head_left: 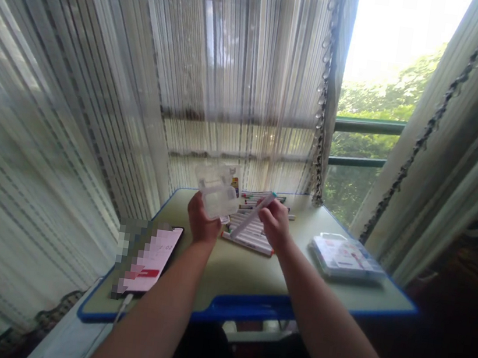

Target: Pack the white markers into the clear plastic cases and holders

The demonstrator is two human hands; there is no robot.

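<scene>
My left hand (203,221) is closed around a clear plastic case (221,200), which stands tilted with its lid open above the table. In my right hand (275,222) is a white marker (254,216) with a teal end, slanting down to the left between the fingers. Below both hands, several white markers (253,236) with coloured ends lie side by side on the table. More loose markers (263,196) are scattered farther back. My fingers partly hide the case's lower edge and some of the markers.
A phone (155,259) with a cable lies at the table's left. At the right sits a closed clear case (345,257) with a handle. The table (243,279) has a blue rim; curtains (252,75) hang close behind it.
</scene>
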